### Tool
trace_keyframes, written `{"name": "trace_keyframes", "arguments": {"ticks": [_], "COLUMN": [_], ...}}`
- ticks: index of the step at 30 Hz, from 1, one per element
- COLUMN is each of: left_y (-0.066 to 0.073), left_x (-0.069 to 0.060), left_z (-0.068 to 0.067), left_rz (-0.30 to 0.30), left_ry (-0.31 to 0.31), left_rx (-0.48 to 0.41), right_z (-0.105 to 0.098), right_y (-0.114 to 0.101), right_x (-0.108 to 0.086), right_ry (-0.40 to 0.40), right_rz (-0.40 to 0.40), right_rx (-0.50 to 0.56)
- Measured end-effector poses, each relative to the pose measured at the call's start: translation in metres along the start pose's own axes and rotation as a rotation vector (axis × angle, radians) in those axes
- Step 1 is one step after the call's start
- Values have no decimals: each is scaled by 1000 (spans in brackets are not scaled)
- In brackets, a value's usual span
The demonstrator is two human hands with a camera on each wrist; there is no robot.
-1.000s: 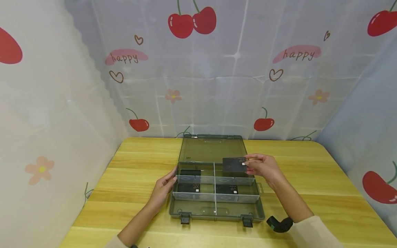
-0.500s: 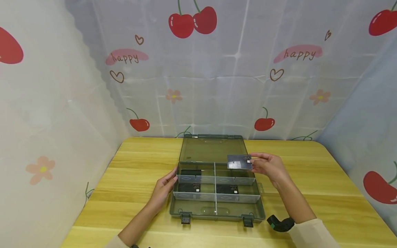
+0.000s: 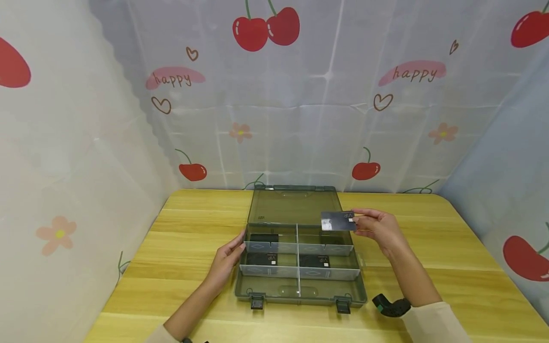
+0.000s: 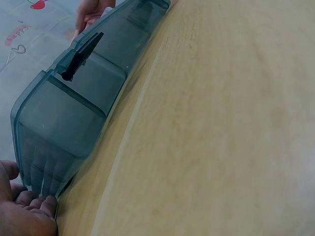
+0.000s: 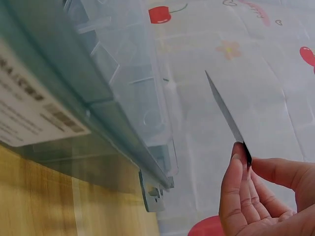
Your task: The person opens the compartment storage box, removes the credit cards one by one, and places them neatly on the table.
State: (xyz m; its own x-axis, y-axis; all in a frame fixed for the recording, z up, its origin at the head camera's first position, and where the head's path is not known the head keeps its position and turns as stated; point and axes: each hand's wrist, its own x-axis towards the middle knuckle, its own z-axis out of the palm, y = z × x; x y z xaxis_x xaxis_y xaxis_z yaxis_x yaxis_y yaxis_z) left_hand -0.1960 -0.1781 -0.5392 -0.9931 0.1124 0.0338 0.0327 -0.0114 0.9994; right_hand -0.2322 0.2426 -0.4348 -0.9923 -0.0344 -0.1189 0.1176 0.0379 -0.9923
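Note:
Between thumb and fingers the right hand [image 3: 381, 232] pinches one end of a dark VIP card [image 3: 335, 221], raised over the back right of the green-tinted divided box [image 3: 300, 301]. In the right wrist view the card [image 5: 224, 109] is seen nearly edge-on in the right hand [image 5: 261, 196]. The left hand [image 3: 226, 259] grips the box's left side, thumb at the rim; its fingers lie against the wall in the left wrist view [image 4: 29, 211]. Dark cards lie in the middle-left [image 3: 256, 259] and middle-right [image 3: 310, 261] compartments, and a dark item [image 3: 263, 237] in the back-left one.
The box's lid [image 3: 291, 207] lies back, away from the person, on the wooden table [image 3: 193, 224]. Two dark latches [image 3: 257, 302] hang at the box's front. A printed curtain [image 3: 274, 114] stands behind and at both sides of the table.
The right hand has moved right and slightly up with the card, which shows a brighter reflection. The left hand has stayed at the box's left side.

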Motion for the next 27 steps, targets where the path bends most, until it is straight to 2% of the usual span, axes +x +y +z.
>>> {"name": "trace_keyframes", "arguments": {"ticks": [27], "left_y": [0], "left_x": [1], "left_z": [1], "left_rz": [3], "left_ry": [-6], "left_rx": [2], "right_z": [-40], "right_y": [4], "right_x": [3], "right_ry": [61], "right_rz": [-2], "right_rx": [74]}}
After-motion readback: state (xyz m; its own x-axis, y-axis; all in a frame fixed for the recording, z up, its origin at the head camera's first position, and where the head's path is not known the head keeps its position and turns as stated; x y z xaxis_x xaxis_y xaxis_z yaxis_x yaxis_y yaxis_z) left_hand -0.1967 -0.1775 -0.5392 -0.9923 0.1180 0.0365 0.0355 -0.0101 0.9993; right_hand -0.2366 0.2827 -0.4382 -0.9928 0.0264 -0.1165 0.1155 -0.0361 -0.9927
